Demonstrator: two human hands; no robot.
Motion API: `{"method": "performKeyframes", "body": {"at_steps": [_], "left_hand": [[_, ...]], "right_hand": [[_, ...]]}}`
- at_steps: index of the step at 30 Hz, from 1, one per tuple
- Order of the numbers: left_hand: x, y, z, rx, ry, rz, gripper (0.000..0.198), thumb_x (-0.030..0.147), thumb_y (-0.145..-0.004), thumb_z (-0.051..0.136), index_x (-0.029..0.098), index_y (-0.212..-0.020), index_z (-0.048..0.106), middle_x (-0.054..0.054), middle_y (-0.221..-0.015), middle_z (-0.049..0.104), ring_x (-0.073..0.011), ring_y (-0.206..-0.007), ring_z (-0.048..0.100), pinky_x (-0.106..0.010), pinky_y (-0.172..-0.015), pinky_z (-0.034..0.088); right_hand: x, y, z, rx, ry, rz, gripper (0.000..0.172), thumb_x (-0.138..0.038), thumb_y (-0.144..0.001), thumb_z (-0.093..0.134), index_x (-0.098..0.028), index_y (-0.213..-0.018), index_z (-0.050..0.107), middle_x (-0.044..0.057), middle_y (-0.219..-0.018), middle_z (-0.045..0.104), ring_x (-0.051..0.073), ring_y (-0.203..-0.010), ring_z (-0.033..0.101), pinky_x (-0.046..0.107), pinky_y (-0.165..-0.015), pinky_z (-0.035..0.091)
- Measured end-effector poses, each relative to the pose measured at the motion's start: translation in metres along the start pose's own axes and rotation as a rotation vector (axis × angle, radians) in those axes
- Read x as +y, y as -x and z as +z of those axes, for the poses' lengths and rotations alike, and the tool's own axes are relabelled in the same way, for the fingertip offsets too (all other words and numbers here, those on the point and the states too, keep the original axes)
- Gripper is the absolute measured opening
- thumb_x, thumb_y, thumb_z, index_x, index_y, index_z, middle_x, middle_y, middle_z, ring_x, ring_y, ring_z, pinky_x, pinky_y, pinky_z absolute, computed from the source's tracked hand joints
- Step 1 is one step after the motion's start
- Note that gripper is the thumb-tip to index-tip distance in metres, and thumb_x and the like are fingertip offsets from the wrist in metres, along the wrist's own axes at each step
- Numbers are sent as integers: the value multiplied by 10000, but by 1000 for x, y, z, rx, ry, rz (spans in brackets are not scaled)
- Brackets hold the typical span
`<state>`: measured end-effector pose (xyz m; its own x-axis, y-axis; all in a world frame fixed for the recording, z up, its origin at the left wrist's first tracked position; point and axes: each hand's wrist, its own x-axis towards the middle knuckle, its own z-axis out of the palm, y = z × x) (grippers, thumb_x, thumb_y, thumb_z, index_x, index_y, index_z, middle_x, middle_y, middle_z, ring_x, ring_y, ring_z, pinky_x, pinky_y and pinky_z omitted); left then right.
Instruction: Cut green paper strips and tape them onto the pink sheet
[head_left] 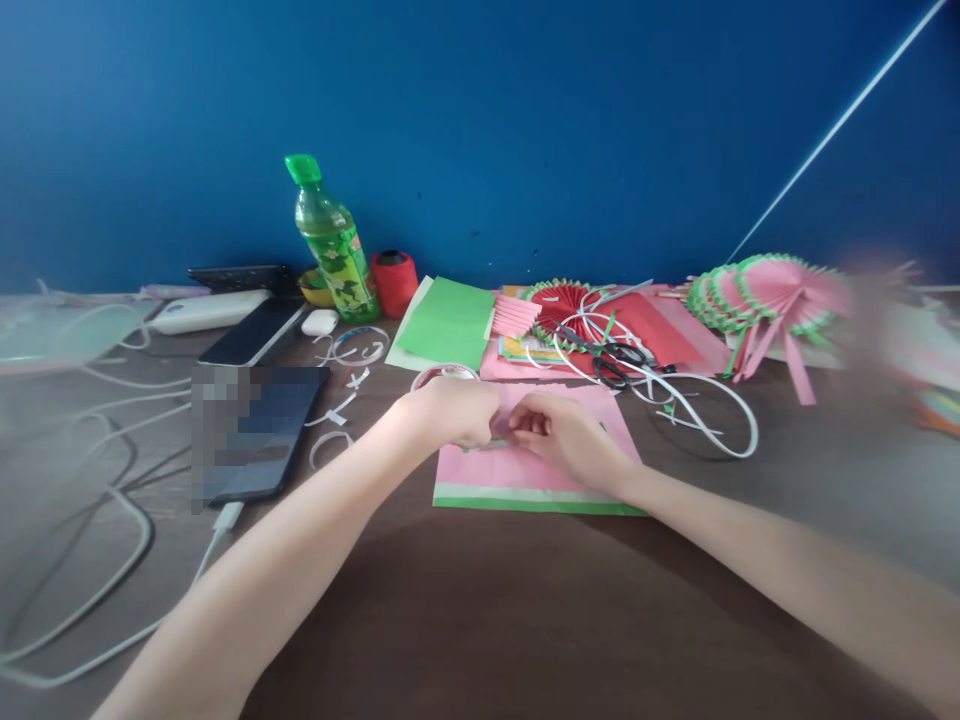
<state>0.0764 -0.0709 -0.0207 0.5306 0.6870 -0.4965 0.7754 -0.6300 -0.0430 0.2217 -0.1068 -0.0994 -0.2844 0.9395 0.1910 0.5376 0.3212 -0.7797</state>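
A pink paper sheet [517,475] with a white and green strip along its near edge lies on the dark table [480,610]. My left hand [454,412] and my right hand [562,435] meet over the sheet's far edge. Both are closed in a pinch on the pink paper, which bends up between their fingertips. A roll of clear tape [444,373] sits just behind my left hand.
Behind the sheet lie black scissors [611,362], white paper strips [697,410], green paper [448,320], a folded red fan [562,298] and pink paper fans [772,295]. At left are a phone [251,430] on a white cable [90,590], a green bottle [334,240] and red thread [395,280].
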Motion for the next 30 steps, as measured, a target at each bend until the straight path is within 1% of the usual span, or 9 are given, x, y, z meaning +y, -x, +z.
{"method": "performKeyframes", "body": {"at_steps": [4, 10, 14, 16, 21, 25, 27, 29, 30], "left_hand": [[0, -1, 0, -16, 5, -10, 255, 116, -597, 486, 158, -754, 684, -56, -638, 620, -177, -603, 546, -278, -559, 364], [2, 1, 0, 22, -37, -36, 242, 105, -580, 483, 128, -717, 681, -83, -605, 619, -201, -595, 568, -278, -530, 379], [3, 3, -2, 24, -57, -46, 245, 82, -579, 477, 113, -713, 680, -100, -615, 624, -221, -626, 586, -272, -511, 386], [2, 5, -2, 23, -47, -70, 219, 95, -598, 497, 122, -714, 682, -101, -642, 635, -226, -653, 595, -273, -529, 399], [-3, 6, -2, 27, 12, -132, 144, 212, -618, 615, 152, -727, 688, -96, -723, 657, -230, -717, 609, -284, -619, 424], [-7, 7, -2, 25, 15, -160, 143, 186, -594, 632, 164, -725, 686, -74, -692, 645, -217, -680, 600, -282, -608, 413], [-10, 7, -3, 23, 20, -141, 131, 185, -604, 617, 170, -718, 681, -54, -649, 628, -195, -628, 583, -264, -566, 392], [-14, 5, -2, 39, 28, -79, 128, 255, -643, 598, 166, -696, 673, -51, -641, 618, -179, -590, 565, -253, -527, 367], [-15, 3, -2, 52, 27, -46, 173, 311, -664, 585, 161, -683, 669, -58, -652, 617, -178, -585, 560, -251, -513, 358]], "right_hand": [[1, 0, 0, -1, 6, -18, 53, -125, -714, 550, -175, -710, 566, -17, -656, 551, 96, -579, 460, 232, -540, 359], [-1, 0, 0, 8, 27, -10, 83, -87, -698, 546, -170, -692, 555, -31, -626, 531, 84, -554, 435, 216, -523, 343], [1, 0, 1, 8, 19, -21, 83, -88, -700, 553, -171, -695, 552, -33, -626, 530, 82, -554, 431, 213, -522, 339], [2, 1, 0, -1, 14, -23, 79, -92, -701, 555, -171, -696, 554, -33, -625, 531, 82, -554, 435, 212, -523, 341], [-2, 0, -2, -10, 21, 1, 75, -93, -697, 561, -166, -687, 551, -32, -617, 531, 82, -555, 442, 213, -528, 348], [-4, -1, -3, -9, 26, 15, 85, -80, -693, 562, -164, -689, 554, -31, -619, 536, 81, -557, 444, 210, -528, 347], [-4, -1, -3, -10, 23, 14, 88, -79, -688, 565, -165, -693, 554, -30, -625, 541, 82, -561, 450, 212, -533, 352], [-3, 0, -4, -16, 17, 14, 86, -83, -686, 567, -167, -695, 551, -29, -626, 543, 85, -560, 454, 216, -537, 357], [-3, 0, -4, -21, 12, 15, 85, -86, -686, 568, -168, -695, 549, -29, -625, 543, 86, -557, 455, 218, -538, 360]]}}
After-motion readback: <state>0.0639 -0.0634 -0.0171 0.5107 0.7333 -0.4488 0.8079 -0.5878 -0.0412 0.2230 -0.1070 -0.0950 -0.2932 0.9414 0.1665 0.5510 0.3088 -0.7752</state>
